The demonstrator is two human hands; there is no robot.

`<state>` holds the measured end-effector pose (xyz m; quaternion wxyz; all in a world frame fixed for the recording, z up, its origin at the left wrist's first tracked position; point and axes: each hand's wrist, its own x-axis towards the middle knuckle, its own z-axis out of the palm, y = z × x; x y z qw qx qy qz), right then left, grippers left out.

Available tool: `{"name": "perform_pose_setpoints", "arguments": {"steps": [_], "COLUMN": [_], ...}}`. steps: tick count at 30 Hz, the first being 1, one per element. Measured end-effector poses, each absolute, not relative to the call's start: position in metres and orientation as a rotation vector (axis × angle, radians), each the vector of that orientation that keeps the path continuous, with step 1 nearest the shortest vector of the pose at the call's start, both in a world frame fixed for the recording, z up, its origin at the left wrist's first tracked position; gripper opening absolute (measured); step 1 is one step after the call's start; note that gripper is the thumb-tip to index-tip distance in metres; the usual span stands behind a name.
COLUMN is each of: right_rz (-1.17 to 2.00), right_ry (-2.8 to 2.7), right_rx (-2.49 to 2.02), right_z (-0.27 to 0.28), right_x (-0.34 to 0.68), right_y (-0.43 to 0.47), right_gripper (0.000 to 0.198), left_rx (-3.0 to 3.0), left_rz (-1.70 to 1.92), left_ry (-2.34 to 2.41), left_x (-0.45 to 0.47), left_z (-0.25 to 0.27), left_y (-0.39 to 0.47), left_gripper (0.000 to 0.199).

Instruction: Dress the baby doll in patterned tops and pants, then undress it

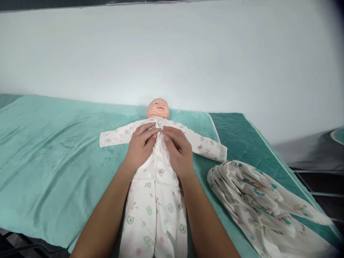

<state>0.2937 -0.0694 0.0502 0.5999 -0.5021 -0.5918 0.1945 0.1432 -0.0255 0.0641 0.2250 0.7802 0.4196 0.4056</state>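
A baby doll (158,107) lies on its back, head toward the wall. It wears a white long-sleeved baby shirt (161,173) printed with small animals, its sleeves spread to both sides. White trousers (147,211) with a matching print cover the legs. On the upper chest, my left hand (143,143) pinches the left edge of the shirt's front opening. My right hand (177,148) meets it there, fingers bent on the opposite edge just below the neck. A round button (157,151) shows below my fingertips; what lies between the fingertips is mostly hidden.
A teal blanket (53,161) with folds lies under the doll, over a darker quilted cover (231,132) at the right. Crumpled white printed cloth (258,204) lies to the right of the doll. A pale wall (172,53) rises behind, and metal bars (322,194) show at the right.
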Motion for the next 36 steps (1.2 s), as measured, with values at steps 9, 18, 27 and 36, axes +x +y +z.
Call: {"name": "perform_pose_setpoints", "arguments": {"steps": [9, 18, 27, 36], "right_rz": [0.457, 0.452, 0.477, 0.448], "right_ry": [-1.378, -1.29, -1.401, -1.346], "right_rx": [-1.217, -1.263, -1.245, -1.235], "right_z": [0.0506, 0.0495, 0.0508, 0.0482], "right_x": [0.2929, 0.2908, 0.2944, 0.2927], "right_y": [-0.0693, -0.0689, -0.0693, -0.0706], "right_gripper": [0.023, 0.02, 0.023, 0.023], "left_rx": [2.138, 2.138, 2.073, 1.974], "left_rz": [1.123, 1.11, 1.141, 1.187], "left_ry": [1.159, 1.171, 1.175, 1.159], "left_x": [0.1437, 0.1443, 0.1442, 0.1448], "left_z": [0.0641, 0.0666, 0.0654, 0.0667], "left_y": [-0.026, -0.0277, -0.028, -0.0276], "left_gripper": [0.031, 0.028, 0.026, 0.019]}}
